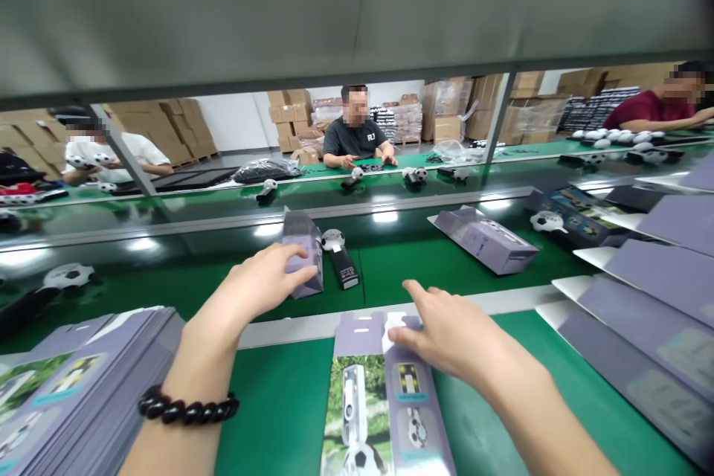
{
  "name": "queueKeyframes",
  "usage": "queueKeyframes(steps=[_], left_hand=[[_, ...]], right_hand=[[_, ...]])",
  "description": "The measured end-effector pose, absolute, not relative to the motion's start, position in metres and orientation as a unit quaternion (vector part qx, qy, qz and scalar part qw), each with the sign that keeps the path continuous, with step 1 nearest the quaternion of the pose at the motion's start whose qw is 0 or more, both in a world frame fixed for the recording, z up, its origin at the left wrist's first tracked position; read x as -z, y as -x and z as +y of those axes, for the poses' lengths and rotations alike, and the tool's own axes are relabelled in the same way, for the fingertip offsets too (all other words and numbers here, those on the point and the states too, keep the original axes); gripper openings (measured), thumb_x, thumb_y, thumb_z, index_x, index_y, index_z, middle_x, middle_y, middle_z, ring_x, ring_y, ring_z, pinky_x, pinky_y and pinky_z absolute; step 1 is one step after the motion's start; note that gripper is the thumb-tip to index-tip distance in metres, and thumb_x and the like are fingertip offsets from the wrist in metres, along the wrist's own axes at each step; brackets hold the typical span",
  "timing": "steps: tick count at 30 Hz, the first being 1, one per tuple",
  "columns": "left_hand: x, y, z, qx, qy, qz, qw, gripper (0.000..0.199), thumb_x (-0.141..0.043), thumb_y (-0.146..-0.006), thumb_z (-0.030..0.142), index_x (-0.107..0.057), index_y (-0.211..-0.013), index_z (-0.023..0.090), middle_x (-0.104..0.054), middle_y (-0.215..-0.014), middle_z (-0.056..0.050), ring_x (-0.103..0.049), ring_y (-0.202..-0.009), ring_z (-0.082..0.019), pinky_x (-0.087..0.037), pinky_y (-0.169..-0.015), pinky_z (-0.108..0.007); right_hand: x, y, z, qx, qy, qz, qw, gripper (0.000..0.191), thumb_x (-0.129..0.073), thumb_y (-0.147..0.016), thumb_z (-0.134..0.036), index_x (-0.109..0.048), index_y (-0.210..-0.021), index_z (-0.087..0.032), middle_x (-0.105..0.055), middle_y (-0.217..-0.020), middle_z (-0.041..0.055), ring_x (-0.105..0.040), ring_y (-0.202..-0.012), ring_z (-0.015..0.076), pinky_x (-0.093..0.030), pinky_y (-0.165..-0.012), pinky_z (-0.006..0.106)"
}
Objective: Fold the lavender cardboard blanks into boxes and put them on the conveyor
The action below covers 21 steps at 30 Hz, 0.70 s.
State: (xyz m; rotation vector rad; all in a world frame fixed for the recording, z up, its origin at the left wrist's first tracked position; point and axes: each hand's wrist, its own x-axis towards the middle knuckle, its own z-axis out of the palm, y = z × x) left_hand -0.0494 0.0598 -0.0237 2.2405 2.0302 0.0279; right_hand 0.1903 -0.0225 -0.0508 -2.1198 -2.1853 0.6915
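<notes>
My left hand [273, 279], a dark bead bracelet at its wrist, reaches over a standing purple carton [309, 230] on the green belt. Its fingers are stretched and apart in front of the carton; whether they press on it I cannot tell. Right beside that carton lies a black-handled device with a football-patterned head [341, 260]. My right hand [446, 320] hovers with thumb and forefinger spread at the top of a flat, unfolded carton [360, 401], printed with a football-headed device. Light contact of the thumb with its flap is possible, but no grip shows.
Flat cartons [123, 357] are stacked at left, and more flat cartons [630, 342] fan out at right. Another formed carton [485, 242] lies on the belt [390, 260]. A metal shelf [335, 22] spans overhead. Across the line sit several co-workers, one in a dark shirt [357, 137].
</notes>
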Motion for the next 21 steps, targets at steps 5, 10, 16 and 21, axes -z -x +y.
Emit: queueKeyframes(steps=[5,10,16,21], left_hand=[[0.022,0.038,0.05,0.009,-0.781,0.616,0.102,0.046,-0.054,-0.098,0.049,-0.051,-0.135,0.021,-0.051,-0.137,-0.01,-0.053,-0.122,-0.027,-0.042,-0.109,-0.053],[0.029,0.032,0.049,0.004,-0.803,0.579,0.142,0.048,-0.054,-0.098,0.046,-0.048,-0.139,0.022,-0.049,-0.141,-0.01,-0.051,-0.126,-0.026,-0.04,-0.112,-0.052],[0.032,0.026,0.047,-0.007,-0.806,0.569,0.16,0.047,-0.058,-0.096,0.043,-0.05,-0.137,0.021,-0.051,-0.139,-0.01,-0.051,-0.127,-0.028,-0.038,-0.112,-0.057],[0.027,0.019,0.039,-0.098,-0.811,0.55,0.175,0.072,-0.058,-0.085,0.055,-0.041,-0.146,0.021,-0.04,-0.151,-0.012,-0.038,-0.139,-0.039,-0.03,-0.117,-0.064]], right_hand=[[0.078,-0.186,-0.005,-0.263,0.677,-0.685,-0.056,0.06,-0.079,-0.082,-0.037,-0.054,-0.131,-0.011,-0.062,-0.121,0.0137,-0.059,-0.115,0.029,-0.048,-0.1,0.048],[0.084,-0.189,-0.002,-0.282,0.686,-0.669,-0.033,0.046,-0.071,-0.089,-0.024,-0.053,-0.13,-0.014,-0.06,-0.121,0.0105,-0.06,-0.111,0.0252,-0.051,-0.098,0.046],[0.096,-0.206,0.002,-0.343,0.66,-0.662,0.091,0.029,-0.07,-0.087,-0.017,-0.06,-0.115,-0.014,-0.062,-0.102,0.0055,-0.061,-0.097,0.0213,-0.051,-0.091,0.042],[0.077,-0.219,0.007,-0.402,0.596,-0.608,0.336,0.012,-0.062,-0.085,-0.023,-0.064,-0.082,-0.012,-0.061,-0.075,0.0033,-0.059,-0.072,0.0176,-0.048,-0.067,0.03]])
